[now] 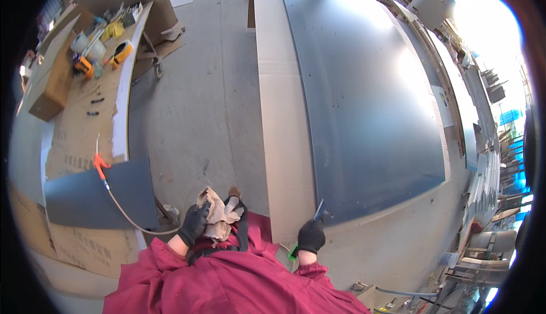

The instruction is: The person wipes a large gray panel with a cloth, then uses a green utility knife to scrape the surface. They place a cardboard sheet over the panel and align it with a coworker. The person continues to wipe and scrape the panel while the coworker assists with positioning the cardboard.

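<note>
My left hand (195, 223), in a black glove, is closed round a crumpled beige rag (216, 214) in front of my body. My right hand (311, 236), gloved in black too, is closed on a slim tool (320, 207). A thin, pale, straight end of it sticks up past the fingers; its kind is hard to make out. Something bright green (293, 252) shows below that hand. The right hand is at the near left corner of a large dark grey panel (364, 103), which lies on cardboard (284, 115).
On the left, a cardboard-covered bench (79, 132) carries an orange air blow gun (100, 166) with a hose (122, 209), a tape roll (120, 54) and a dark board (102, 194). A wheeled caster (158, 68) stands beyond. Stacked panels (455, 86) line the right.
</note>
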{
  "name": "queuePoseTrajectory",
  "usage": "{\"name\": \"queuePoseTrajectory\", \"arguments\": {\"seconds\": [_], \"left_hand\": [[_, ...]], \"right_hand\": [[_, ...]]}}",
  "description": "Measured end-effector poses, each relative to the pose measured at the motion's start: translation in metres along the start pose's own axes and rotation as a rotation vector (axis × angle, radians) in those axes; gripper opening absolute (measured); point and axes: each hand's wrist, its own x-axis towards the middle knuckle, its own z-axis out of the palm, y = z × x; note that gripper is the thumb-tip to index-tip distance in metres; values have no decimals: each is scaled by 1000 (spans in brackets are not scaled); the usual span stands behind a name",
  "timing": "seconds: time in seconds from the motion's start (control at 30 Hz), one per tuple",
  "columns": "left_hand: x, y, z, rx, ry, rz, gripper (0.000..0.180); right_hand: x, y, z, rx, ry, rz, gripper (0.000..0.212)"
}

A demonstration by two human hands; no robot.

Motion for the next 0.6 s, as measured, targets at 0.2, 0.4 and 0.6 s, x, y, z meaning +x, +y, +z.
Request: {"name": "queuePoseTrajectory", "arguments": {"seconds": [0.2,0.4,0.6], "left_hand": [[58,42,-6,-123,-178,-1,33],[130,56,6,-29,-387,202,31],[196,70,11,-30,-612,144,25]], "right_hand": [[-17,11,-2,78,-62,249,39],[-33,1,-3,149,60,365,51],[10,-60,6,29,54,470,50]]}}
